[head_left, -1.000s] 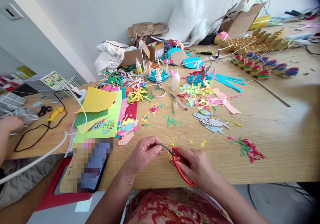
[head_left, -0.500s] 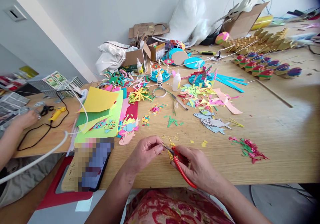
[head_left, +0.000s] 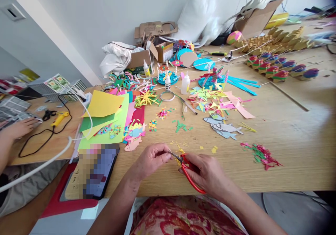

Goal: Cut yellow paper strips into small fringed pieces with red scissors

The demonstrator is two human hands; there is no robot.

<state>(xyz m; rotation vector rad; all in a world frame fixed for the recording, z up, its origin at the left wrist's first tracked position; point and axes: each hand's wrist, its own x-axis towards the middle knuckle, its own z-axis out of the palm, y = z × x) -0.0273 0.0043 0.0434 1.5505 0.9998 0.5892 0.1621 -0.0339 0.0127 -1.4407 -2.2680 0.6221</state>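
Note:
My right hand [head_left: 206, 173] is closed round the red handles of a pair of scissors [head_left: 193, 179], whose blades point left toward my other hand. My left hand [head_left: 156, 158] is pinched shut at the blade tips; what its fingertips hold, if anything, is too small to make out. Beneath the blades lies a little heap of thin yellow paper snippets [head_left: 181, 149]. Green paper bits [head_left: 181, 126] are scattered farther back, and grey-blue paper fish [head_left: 225, 128] lie to the right of them.
Coloured paper sheets [head_left: 102, 104] and a phone [head_left: 102, 172] lie at left. Glue bottles [head_left: 185, 84] stand behind a roll of tape [head_left: 167, 95]. Red and green strips [head_left: 262, 156] lie at right. A co-worker's hand [head_left: 25, 126] rests at the far left near a yellow glue gun [head_left: 60, 119].
The co-worker's hand at the far left has shifted and its fingers now lie flatter. My hands and the scissors hold nearly the same position.

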